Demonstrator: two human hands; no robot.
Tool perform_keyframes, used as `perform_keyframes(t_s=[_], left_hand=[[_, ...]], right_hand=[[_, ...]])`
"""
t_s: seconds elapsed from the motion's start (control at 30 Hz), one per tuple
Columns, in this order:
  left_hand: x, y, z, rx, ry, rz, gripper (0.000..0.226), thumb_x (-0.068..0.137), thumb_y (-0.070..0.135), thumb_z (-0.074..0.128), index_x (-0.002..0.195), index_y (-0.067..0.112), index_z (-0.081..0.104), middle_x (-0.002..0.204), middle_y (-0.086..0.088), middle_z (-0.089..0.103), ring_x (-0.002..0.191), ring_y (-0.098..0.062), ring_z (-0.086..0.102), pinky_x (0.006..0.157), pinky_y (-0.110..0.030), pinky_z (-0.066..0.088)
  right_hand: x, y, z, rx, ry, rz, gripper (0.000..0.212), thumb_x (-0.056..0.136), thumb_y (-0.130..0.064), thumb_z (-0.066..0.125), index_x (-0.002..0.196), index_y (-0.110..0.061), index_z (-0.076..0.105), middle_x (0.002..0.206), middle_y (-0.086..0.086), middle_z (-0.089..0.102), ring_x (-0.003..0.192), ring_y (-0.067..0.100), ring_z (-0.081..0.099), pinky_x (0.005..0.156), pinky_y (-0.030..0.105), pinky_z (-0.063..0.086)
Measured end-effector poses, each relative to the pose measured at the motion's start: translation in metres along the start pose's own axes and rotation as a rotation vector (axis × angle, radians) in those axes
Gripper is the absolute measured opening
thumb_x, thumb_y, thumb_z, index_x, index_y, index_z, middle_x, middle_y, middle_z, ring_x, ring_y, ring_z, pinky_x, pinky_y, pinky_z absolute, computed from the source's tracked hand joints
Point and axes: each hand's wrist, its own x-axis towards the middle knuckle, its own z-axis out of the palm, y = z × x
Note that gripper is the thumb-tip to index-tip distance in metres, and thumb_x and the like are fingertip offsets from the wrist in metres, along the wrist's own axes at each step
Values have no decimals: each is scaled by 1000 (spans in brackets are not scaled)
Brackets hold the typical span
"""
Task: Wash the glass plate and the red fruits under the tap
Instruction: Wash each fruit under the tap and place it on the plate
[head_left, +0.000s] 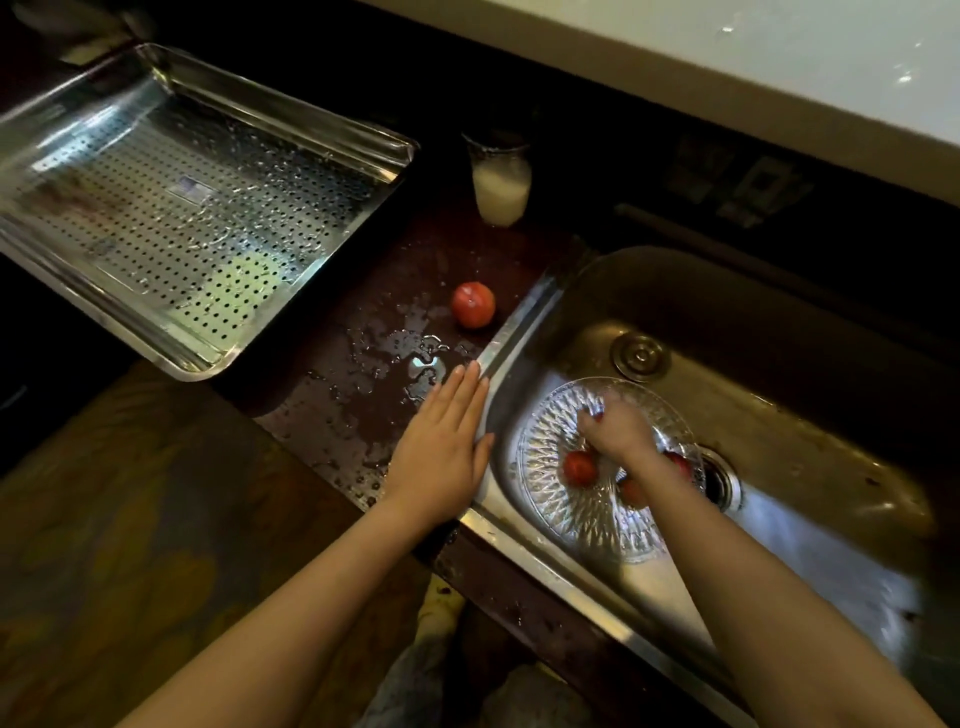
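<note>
A cut-glass plate (561, 499) lies in the left part of the steel sink (524, 312). Three red fruits rest on it: one (580, 467) left of my wrist, one (635, 492) under my forearm, one (681, 464) to the right. My right hand (615, 428) reaches down over the plate's middle, fingers curled; whether it grips anything is hidden. My left hand (441, 449) lies flat, fingers together, on the wet counter at the sink's left rim. A fourth red fruit (472, 305) sits on the counter. No tap or running water is visible.
A perforated steel tray (171, 208) stands at the left, overhanging the counter edge. A glass of white liquid (501, 182) is behind the loose fruit. Water puddles (405, 358) cover the dark counter. The sink drain (719, 480) is right of the plate.
</note>
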Motion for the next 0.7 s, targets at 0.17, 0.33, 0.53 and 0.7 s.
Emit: perform_keyframes(t_s=[0.17, 0.33, 0.53, 0.7], left_hand=[[1, -1, -1, -18, -28, -1, 59, 98, 43, 18, 147, 16, 1, 156, 0, -8, 145, -13, -12, 120, -31, -3], [-1, 0, -4, -22, -28, 10, 58, 98, 41, 17, 145, 16, -3, 156, -2, -7, 145, -14, -12, 118, -30, -7], [1, -1, -3, -53, -15, 16, 60, 97, 39, 23, 148, 13, 4, 158, -3, -1, 146, -15, -7, 120, -32, -3], [0, -2, -3, -64, -33, 13, 60, 98, 40, 23, 147, 15, -1, 158, -2, -5, 146, -13, -10, 120, -31, -4]], right_hand=[[-8, -61, -44, 159, 325, -333, 44, 89, -32, 55, 129, -13, 50, 129, 12, 52, 120, 30, 44, 101, 39, 36], [-12, -127, -62, 119, 338, -603, 59, 82, -47, 61, 132, -17, 47, 131, 5, 51, 120, 24, 39, 98, 37, 34], [2, -159, -55, 16, 151, -611, 64, 76, -45, 70, 131, -23, 47, 131, 4, 51, 121, 27, 34, 98, 37, 26], [-2, -158, -53, 172, 135, -592, 56, 75, -36, 74, 125, -22, 54, 125, 3, 56, 118, 26, 37, 99, 37, 31]])
